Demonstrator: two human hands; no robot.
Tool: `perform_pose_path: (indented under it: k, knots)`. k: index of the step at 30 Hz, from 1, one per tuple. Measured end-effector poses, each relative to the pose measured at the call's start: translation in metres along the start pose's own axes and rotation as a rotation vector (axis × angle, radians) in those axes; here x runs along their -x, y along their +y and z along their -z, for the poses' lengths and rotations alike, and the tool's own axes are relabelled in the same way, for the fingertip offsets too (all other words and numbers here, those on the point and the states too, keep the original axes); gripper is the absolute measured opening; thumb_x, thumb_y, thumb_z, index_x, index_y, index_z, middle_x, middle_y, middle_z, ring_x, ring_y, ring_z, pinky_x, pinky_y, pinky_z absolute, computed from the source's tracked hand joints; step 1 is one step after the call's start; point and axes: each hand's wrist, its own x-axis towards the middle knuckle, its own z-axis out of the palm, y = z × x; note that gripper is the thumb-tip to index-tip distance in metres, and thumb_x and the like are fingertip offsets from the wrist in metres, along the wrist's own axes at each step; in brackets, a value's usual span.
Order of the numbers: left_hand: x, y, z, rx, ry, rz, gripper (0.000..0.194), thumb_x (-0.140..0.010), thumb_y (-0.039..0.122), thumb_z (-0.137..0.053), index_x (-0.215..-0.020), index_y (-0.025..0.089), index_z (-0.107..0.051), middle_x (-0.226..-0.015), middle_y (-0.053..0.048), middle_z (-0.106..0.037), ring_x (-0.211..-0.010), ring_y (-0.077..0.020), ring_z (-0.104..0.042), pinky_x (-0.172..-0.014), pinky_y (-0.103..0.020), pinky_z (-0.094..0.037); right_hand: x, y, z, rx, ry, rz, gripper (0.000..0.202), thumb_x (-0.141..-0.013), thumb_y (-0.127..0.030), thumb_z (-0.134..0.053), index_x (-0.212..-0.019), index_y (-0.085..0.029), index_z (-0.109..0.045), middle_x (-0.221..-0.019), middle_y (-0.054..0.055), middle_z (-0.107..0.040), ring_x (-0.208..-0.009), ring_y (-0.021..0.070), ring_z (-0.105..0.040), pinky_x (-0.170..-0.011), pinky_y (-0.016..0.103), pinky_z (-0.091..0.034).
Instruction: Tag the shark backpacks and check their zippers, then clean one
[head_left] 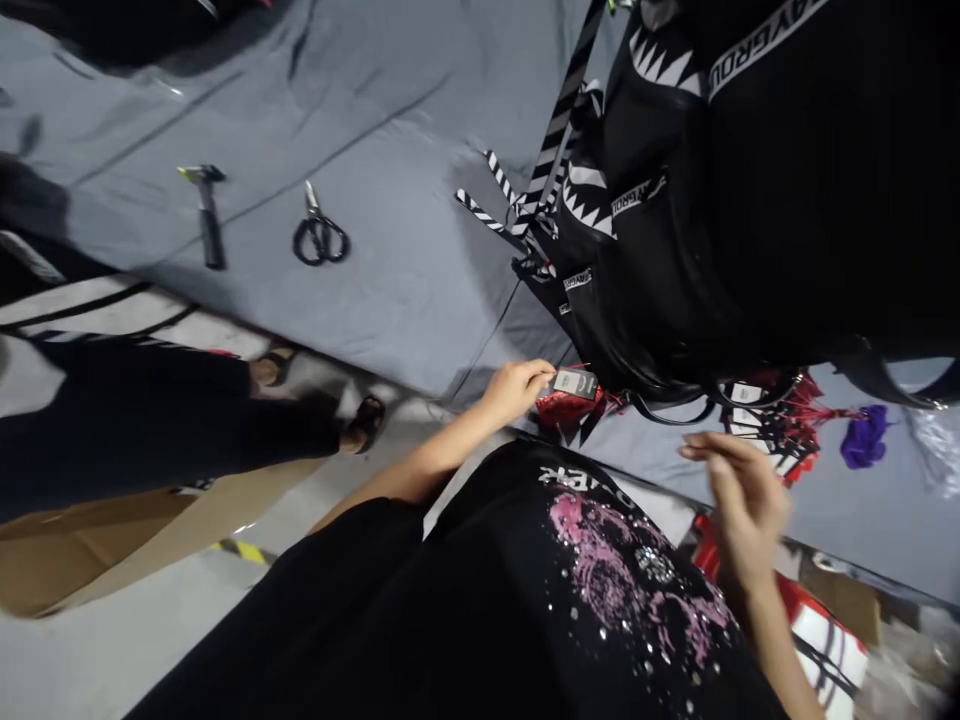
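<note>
My left hand (pixel 521 388) pinches the end of a small grey and black hang tag (pixel 576 384) at the table's near edge. Beneath the tag lies something shiny and red (pixel 562 412). Several black bags (pixel 675 260) with white tooth shapes and lettered bands are stacked just beyond, their handles hanging toward me. My right hand (pixel 742 490) is raised over the near edge, fingers bent and thumb apart, with nothing visible in it. Beyond its fingertips sits a bunch of tags with red strings (pixel 772 415).
On the grey-covered table (pixel 405 270) lie a hammer (pixel 210 225) and black-handled scissors (pixel 320 232). A purple bundle (pixel 864 437) rests at the right. Another person's legs (pixel 150 420) and an open cardboard box (pixel 150 540) are at the left. Boxes (pixel 832 620) stand below the right edge.
</note>
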Motion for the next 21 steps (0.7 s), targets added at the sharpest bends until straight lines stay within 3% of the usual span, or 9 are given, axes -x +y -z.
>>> perform_pose_path:
  k: [5, 8, 10, 14, 19, 21]
  knots:
    - [-0.008, -0.004, -0.013, -0.024, -0.037, -0.007, 0.023, -0.09, 0.02, -0.05, -0.099, 0.021, -0.071, -0.083, 0.0, -0.073, -0.068, -0.0128, -0.061, -0.067, -0.023, -0.041, 0.004, 0.077, -0.048, 0.272, -0.268, -0.059, 0.034, -0.092, -0.032, -0.049, -0.122, -0.019, -0.056, -0.106, 0.012, -0.07, -0.081, 0.0198, -0.068, -0.077, 0.037, -0.056]
    - [-0.012, -0.002, -0.017, -0.044, -0.058, -0.022, 0.023, -0.089, 0.019, -0.051, -0.098, 0.022, -0.072, -0.082, -0.001, -0.073, -0.07, -0.015, -0.062, -0.068, -0.025, -0.041, 0.002, 0.091, -0.066, 0.284, -0.247, -0.038, 0.045, -0.092, -0.031, -0.047, -0.136, -0.019, -0.046, -0.108, 0.012, -0.069, -0.083, 0.0196, -0.068, -0.076, 0.036, -0.056]
    - [-0.011, 0.002, -0.015, -0.043, -0.063, -0.046, 0.023, -0.089, 0.019, -0.051, -0.098, 0.022, -0.072, -0.082, -0.001, -0.073, -0.072, -0.0158, -0.063, -0.068, -0.026, -0.042, -0.004, 0.084, -0.071, 0.258, -0.218, -0.05, 0.051, -0.093, -0.033, -0.047, -0.141, -0.019, -0.04, -0.109, 0.012, -0.068, -0.084, 0.0199, -0.068, -0.072, 0.035, -0.056]
    - [-0.011, 0.019, -0.003, 0.014, -0.033, -0.147, 0.023, -0.092, 0.02, -0.049, -0.099, 0.021, -0.071, -0.091, -0.002, -0.074, -0.078, -0.0154, -0.066, -0.072, -0.026, -0.044, -0.016, 0.057, -0.067, 0.209, -0.291, -0.049, 0.034, -0.092, -0.035, -0.051, -0.123, -0.02, -0.054, -0.097, 0.009, -0.071, -0.077, 0.0197, -0.069, -0.068, 0.034, -0.056]
    - [-0.026, 0.054, 0.01, 0.126, 0.082, -0.349, 0.02, -0.091, 0.017, -0.052, -0.097, 0.019, -0.071, -0.082, -0.001, -0.073, -0.075, -0.0135, -0.066, -0.071, -0.024, -0.046, -0.049, 0.008, -0.055, 0.235, 0.066, 0.182, 0.057, -0.094, -0.028, -0.048, -0.147, -0.02, -0.028, -0.103, 0.008, -0.068, -0.078, 0.0165, -0.066, -0.071, 0.032, -0.054]
    - [-0.035, 0.065, 0.014, 0.083, 0.105, -0.375, 0.02, -0.09, 0.016, -0.053, -0.098, 0.019, -0.071, -0.084, -0.001, -0.073, -0.077, -0.014, -0.067, -0.072, -0.025, -0.047, -0.071, -0.01, -0.051, 0.397, 0.045, 0.216, 0.06, -0.093, -0.026, -0.048, -0.149, -0.02, -0.027, -0.1, 0.007, -0.068, -0.074, 0.0161, -0.065, -0.068, 0.031, -0.052]
